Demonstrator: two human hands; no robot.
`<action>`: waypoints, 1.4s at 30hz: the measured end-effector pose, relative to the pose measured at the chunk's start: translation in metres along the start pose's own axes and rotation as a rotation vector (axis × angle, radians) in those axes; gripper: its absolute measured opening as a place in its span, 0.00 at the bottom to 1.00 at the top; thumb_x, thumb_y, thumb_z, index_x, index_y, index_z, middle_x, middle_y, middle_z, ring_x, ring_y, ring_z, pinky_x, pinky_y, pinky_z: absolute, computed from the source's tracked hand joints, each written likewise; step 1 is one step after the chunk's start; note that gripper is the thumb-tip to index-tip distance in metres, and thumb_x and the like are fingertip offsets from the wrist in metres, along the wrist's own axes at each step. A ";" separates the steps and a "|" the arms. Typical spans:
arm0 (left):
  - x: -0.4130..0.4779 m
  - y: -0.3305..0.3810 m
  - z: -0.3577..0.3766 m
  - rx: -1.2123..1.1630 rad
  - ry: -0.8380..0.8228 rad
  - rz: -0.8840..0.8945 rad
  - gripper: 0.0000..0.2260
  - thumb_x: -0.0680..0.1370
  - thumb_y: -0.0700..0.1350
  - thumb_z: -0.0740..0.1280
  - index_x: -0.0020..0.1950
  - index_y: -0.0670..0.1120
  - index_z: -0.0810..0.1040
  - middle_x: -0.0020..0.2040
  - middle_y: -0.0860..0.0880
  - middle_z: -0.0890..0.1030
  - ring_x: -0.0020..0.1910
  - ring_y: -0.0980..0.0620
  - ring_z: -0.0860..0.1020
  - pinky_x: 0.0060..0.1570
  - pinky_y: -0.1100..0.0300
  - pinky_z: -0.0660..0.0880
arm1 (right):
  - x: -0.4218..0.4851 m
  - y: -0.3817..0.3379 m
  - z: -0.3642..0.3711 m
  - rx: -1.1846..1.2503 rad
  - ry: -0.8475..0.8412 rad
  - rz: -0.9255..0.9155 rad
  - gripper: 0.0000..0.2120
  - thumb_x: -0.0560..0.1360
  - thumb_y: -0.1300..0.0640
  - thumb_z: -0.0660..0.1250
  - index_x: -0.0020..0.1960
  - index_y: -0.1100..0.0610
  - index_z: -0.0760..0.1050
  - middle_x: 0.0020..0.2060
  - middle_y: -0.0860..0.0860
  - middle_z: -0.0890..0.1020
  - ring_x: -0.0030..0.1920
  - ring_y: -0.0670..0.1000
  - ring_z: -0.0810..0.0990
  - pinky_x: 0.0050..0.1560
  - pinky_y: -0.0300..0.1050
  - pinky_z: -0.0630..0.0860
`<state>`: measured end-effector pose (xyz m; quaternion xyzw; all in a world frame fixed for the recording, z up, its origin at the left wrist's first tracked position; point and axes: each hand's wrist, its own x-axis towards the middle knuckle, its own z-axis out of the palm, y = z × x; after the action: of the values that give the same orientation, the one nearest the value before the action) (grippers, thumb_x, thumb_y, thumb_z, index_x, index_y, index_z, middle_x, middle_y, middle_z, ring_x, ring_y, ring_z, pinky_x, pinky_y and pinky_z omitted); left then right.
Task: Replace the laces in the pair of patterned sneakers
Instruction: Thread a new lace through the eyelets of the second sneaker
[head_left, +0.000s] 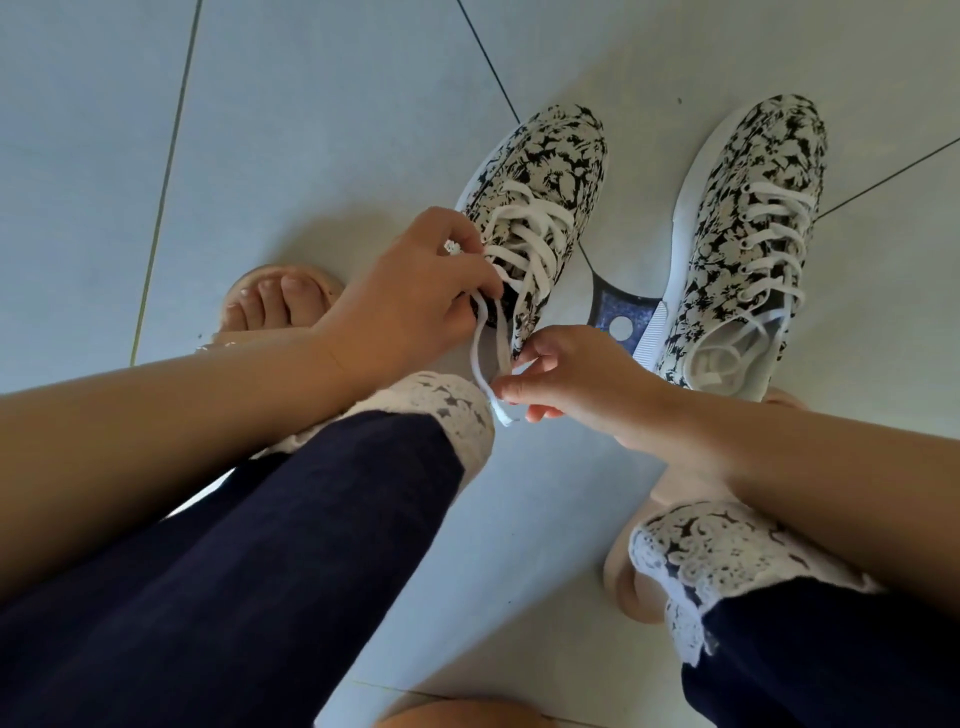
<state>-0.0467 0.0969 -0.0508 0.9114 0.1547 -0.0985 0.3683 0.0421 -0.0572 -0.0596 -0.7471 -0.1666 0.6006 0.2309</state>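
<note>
Plainly, slip is the risk — the right hand pinches the white lace near its tip, and the left hand pinches it at the top eyelets of the sneaker on the floor; a hard tug could unthread it.

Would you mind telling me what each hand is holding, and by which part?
The left hand pinches the white lace at the top eyelets of the sneaker; the right hand pinches its loose ends.

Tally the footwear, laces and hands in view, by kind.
Patterned sneakers: 2
White laces: 2
Pink slippers: 2
Hands: 2
Total: 8
</note>
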 end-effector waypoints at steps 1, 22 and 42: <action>0.000 0.001 0.001 -0.036 0.022 -0.033 0.09 0.71 0.35 0.66 0.47 0.44 0.82 0.56 0.44 0.73 0.40 0.49 0.74 0.43 0.64 0.67 | 0.000 -0.001 -0.001 -0.046 0.011 -0.012 0.07 0.69 0.55 0.73 0.40 0.55 0.76 0.36 0.54 0.84 0.33 0.47 0.82 0.43 0.45 0.79; 0.010 0.041 0.023 -0.089 0.047 -0.220 0.12 0.77 0.45 0.63 0.58 0.51 0.78 0.62 0.49 0.65 0.49 0.55 0.66 0.47 0.69 0.62 | -0.016 -0.008 -0.109 -0.117 0.167 -0.245 0.07 0.71 0.61 0.70 0.44 0.50 0.77 0.34 0.45 0.83 0.34 0.37 0.79 0.38 0.27 0.75; 0.021 0.050 0.031 -0.162 0.049 -0.331 0.10 0.73 0.50 0.70 0.53 0.55 0.81 0.63 0.53 0.64 0.63 0.52 0.65 0.60 0.66 0.61 | -0.015 0.010 -0.117 -0.886 0.468 -0.439 0.07 0.73 0.57 0.69 0.48 0.58 0.82 0.39 0.53 0.78 0.40 0.55 0.75 0.39 0.43 0.65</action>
<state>-0.0113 0.0456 -0.0468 0.8431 0.3188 -0.1225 0.4154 0.1522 -0.0904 -0.0325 -0.8343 -0.4998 0.2282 0.0452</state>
